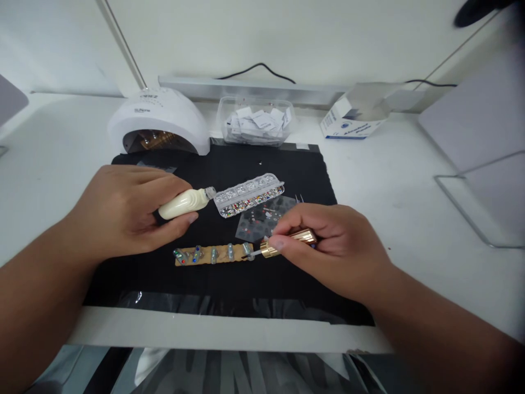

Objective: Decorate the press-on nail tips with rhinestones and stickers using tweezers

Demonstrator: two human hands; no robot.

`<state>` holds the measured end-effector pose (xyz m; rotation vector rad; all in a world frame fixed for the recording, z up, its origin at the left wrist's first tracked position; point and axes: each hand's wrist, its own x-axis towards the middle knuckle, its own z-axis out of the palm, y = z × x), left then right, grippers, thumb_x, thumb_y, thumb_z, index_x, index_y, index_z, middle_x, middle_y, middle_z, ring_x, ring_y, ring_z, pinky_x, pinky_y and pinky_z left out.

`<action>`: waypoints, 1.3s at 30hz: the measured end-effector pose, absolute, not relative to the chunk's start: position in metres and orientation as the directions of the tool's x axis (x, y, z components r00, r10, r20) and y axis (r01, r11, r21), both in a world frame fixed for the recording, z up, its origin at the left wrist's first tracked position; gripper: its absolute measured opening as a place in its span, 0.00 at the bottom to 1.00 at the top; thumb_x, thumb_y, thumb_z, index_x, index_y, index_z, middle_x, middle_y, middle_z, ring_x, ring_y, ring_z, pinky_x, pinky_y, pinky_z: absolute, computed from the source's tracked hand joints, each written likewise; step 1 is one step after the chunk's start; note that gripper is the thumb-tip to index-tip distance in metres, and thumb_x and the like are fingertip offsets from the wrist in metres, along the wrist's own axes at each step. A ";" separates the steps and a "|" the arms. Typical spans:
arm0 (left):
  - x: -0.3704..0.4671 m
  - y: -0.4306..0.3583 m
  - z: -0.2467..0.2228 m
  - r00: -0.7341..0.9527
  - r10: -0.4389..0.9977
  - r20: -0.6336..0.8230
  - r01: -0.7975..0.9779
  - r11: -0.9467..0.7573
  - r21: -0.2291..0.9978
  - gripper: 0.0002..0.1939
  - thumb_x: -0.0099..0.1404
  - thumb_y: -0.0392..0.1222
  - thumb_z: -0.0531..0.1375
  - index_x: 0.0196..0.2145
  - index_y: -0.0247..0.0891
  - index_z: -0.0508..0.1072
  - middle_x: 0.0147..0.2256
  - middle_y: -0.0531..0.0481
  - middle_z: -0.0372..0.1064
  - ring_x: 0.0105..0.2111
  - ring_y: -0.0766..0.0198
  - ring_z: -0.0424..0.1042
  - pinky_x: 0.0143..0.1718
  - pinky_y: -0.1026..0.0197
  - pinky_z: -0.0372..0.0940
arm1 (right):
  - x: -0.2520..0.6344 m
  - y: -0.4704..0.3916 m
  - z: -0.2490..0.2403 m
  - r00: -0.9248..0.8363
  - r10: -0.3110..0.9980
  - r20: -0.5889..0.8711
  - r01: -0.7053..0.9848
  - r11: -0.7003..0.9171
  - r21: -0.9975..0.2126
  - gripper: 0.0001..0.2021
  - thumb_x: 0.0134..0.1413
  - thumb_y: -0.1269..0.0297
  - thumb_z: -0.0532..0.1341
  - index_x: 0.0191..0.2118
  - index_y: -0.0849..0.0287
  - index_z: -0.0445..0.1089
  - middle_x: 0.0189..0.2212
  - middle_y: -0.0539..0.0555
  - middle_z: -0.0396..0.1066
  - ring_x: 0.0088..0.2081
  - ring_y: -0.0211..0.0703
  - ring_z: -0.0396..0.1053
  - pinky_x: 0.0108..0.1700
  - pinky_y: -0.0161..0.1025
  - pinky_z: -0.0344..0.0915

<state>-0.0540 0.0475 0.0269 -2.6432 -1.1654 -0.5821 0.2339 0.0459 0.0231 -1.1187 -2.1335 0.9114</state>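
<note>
My left hand (135, 210) is closed round a cream bottle (184, 203), tilted with its uncapped neck to the right. Pinched in my right hand (328, 246) is a gold brush cap (283, 244); its brush tip meets the right end of a tan strip (221, 254). Several small silvery nail pieces lie across the strip, and the ones at the left carry coloured gems. Above the strip are an open case of gems (249, 195) and a clear sticker sheet (258, 220). Thin metal tips show just behind my right hand.
A black mat (205, 284) covers the middle of the white table (410, 219). Along the back stand a white domed lamp (164, 117), a clear tub of small packets (256, 123) and an open alcohol-pad box (353, 117). A metal-framed stand (476, 213) is at the right.
</note>
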 end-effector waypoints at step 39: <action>-0.055 0.048 0.026 0.655 0.640 0.403 0.695 -0.719 0.013 0.07 0.69 0.45 0.57 0.36 0.40 0.70 0.25 0.56 0.69 0.22 0.69 0.66 0.24 0.64 0.56 | 0.241 0.070 0.011 -0.346 0.926 -0.153 0.441 0.017 -0.897 0.12 0.52 0.59 0.65 0.22 0.58 0.68 0.13 0.44 0.60 0.15 0.30 0.54 0.17 0.30 0.49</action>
